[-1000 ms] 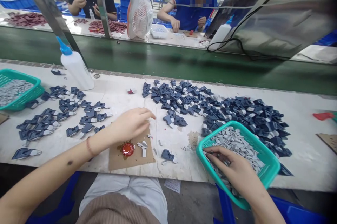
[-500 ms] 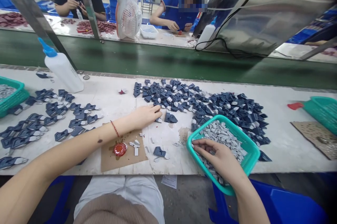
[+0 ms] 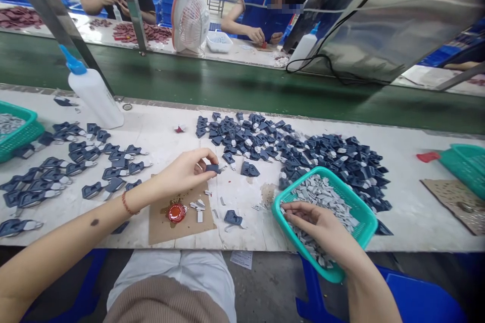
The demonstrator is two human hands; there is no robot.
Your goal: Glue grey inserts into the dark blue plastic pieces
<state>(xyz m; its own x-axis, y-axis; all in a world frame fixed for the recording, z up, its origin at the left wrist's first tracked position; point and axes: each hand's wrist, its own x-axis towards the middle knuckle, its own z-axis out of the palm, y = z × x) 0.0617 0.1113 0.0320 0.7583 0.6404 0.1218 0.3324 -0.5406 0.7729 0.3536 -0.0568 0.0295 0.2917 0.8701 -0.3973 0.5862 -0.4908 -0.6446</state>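
My left hand (image 3: pixel 193 169) pinches a dark blue piece with a pale tip (image 3: pixel 213 168) between thumb and fingers, just above the table. My right hand (image 3: pixel 318 222) reaches into a green basket (image 3: pixel 366 242) of small grey pieces (image 3: pixel 322 191), its fingertips pressed together by the left rim; whatever they grip is hidden. Behind the basket lies a heap of dark blue pieces (image 3: pixel 333 153). Below my left wrist, a brown cardboard sheet (image 3: pixel 161 232) carries a round red dish (image 3: pixel 176 213) and several loose grey pieces (image 3: pixel 199 215). A single blue piece (image 3: pixel 233 218) rests right of the cardboard.
A white squeeze bottle with a blue cap (image 3: pixel 96 98) stands at the left, near rows of blue pieces (image 3: pixel 81 151). Another green basket (image 3: pixel 22 133) sits at the far left. Beyond the green belt (image 3: pixel 166 78), two people work at a second table.
My left hand has lifted a blue piece from the edge of the heap and drawn back toward me, to the left. My right hand has stayed in the basket.
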